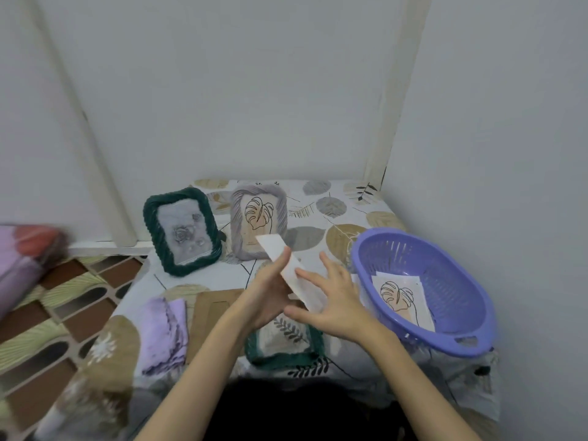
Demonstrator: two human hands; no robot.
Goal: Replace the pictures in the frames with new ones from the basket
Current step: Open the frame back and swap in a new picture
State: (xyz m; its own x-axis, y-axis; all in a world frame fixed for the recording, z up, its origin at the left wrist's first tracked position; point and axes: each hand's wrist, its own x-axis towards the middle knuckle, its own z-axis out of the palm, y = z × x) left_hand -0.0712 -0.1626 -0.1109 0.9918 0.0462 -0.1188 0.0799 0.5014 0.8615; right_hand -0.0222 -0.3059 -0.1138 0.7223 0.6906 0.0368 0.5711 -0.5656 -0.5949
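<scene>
Dark green frame (181,232) and grey frame (258,224) stand at back of tabletop (318,218). Left hand (270,294) pinches white picture card (291,272) w/ thumb on its face; right hand (334,300) spread, fingertips on card. Card prob. thin, light, bendy: hold by edges. Basket (445,249) at right holds leaf print (401,297).

Plain pale grey walls (238,90) meet in a corner, with cream vertical trim strips (397,90) running up them. A low table fills the corner, draped in a white cloth printed with large tan and grey leaves (321,211). To the left, the floor (63,300) shows brown, black and green patterned tiles. Light is soft and even.
</scene>
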